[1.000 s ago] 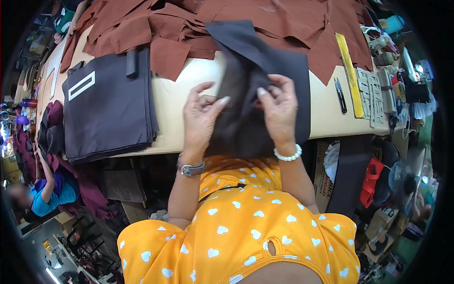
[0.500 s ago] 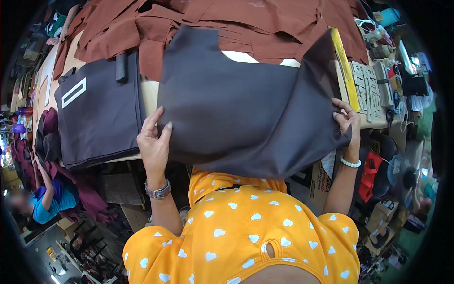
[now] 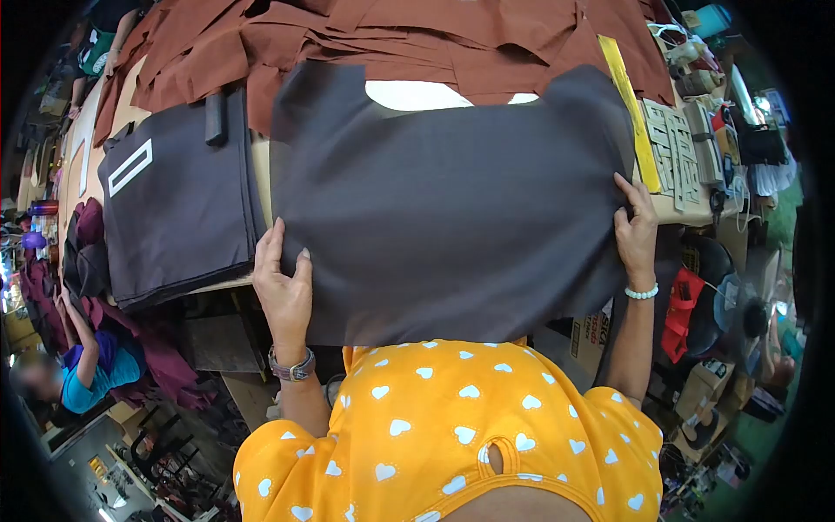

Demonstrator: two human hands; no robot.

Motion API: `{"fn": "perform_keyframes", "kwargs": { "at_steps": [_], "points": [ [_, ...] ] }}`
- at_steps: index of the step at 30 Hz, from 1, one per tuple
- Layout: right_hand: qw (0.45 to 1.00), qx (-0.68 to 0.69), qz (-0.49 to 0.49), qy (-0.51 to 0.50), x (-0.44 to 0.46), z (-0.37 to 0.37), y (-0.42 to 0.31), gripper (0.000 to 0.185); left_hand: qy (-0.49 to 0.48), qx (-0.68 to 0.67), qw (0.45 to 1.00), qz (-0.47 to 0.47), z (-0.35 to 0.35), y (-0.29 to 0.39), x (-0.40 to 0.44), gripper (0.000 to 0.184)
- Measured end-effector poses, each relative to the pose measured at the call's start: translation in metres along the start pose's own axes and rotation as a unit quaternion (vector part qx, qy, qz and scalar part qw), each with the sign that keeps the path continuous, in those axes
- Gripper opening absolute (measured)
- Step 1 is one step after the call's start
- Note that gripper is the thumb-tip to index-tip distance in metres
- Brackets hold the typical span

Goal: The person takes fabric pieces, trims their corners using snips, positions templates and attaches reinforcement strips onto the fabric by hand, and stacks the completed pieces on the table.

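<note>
A dark grey-brown cut fabric piece with a scooped notch along its far edge lies spread across the table's front and hangs over the edge toward my body. My left hand grips its left side between thumb and fingers. On the opposite side, my right hand pinches the fabric's right edge, fingers bent. To the left is a stack of dark fabric pieces, topped by a white rectangular frame and a dark bar.
Reddish-brown fabric pieces cover the table's far part. A yellow ruler lies at the right, beside slotted pale templates. A red item hangs below the table on the right. Another person in a blue top is at far left.
The fabric piece has been laid flatter; its folded right part has opened out and its far right corner has come down. Both hands have shifted slightly, keeping hold.
</note>
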State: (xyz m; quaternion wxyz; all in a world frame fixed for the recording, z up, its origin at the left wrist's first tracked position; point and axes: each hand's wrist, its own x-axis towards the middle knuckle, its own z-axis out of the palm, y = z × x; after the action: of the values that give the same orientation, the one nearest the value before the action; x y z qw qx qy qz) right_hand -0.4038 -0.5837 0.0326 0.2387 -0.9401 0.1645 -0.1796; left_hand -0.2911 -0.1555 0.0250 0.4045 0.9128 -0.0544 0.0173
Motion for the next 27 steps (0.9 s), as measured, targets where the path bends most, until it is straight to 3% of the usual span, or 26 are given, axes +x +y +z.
{"fn": "perform_keyframes", "kwargs": {
  "at_steps": [2, 5, 6, 8, 11, 15, 20, 22, 24, 27],
  "points": [
    [0.993, -0.118, -0.001, 0.022, -0.003, 0.005, -0.001, 0.045, -0.004, 0.049, 0.999, -0.006, 0.000, 0.009, -0.002, 0.051],
    [0.956, -0.276, -0.043, 0.091, -0.005, 0.013, -0.015, 0.043, 0.083, 0.255, 0.956, 0.115, 0.013, 0.026, -0.002, 0.053],
    [0.937, -0.323, -0.063, 0.120, -0.007, 0.018, -0.025, 0.043, 0.080, 0.256, 0.952, 0.149, 0.018, 0.036, 0.001, 0.053],
    [0.955, -0.276, -0.083, 0.072, -0.016, 0.034, -0.047, 0.045, 0.048, 0.202, 0.954, 0.217, 0.038, 0.048, 0.006, 0.058],
    [0.976, -0.182, -0.118, -0.014, -0.036, 0.057, -0.070, 0.052, -0.089, 0.167, 0.941, 0.281, 0.065, 0.061, 0.003, 0.088],
    [0.977, -0.170, -0.130, -0.015, -0.055, 0.069, -0.053, 0.056, -0.160, 0.219, 0.914, 0.302, 0.081, 0.052, 0.001, 0.088],
    [0.976, -0.178, -0.108, 0.056, -0.034, 0.040, -0.034, 0.050, -0.167, 0.240, 0.902, 0.318, 0.078, 0.046, -0.003, 0.086],
    [0.963, -0.212, -0.040, 0.163, 0.000, 0.026, -0.009, 0.033, -0.164, 0.240, 0.902, 0.318, 0.079, 0.047, -0.003, 0.086],
    [0.943, -0.257, -0.007, 0.211, 0.030, 0.013, 0.032, 0.028, -0.164, 0.238, 0.903, 0.317, 0.077, 0.048, -0.004, 0.086],
    [0.939, -0.297, 0.027, 0.172, 0.076, 0.007, 0.079, 0.032, -0.164, 0.228, 0.907, 0.313, 0.077, 0.050, -0.003, 0.085]
  ]
}}
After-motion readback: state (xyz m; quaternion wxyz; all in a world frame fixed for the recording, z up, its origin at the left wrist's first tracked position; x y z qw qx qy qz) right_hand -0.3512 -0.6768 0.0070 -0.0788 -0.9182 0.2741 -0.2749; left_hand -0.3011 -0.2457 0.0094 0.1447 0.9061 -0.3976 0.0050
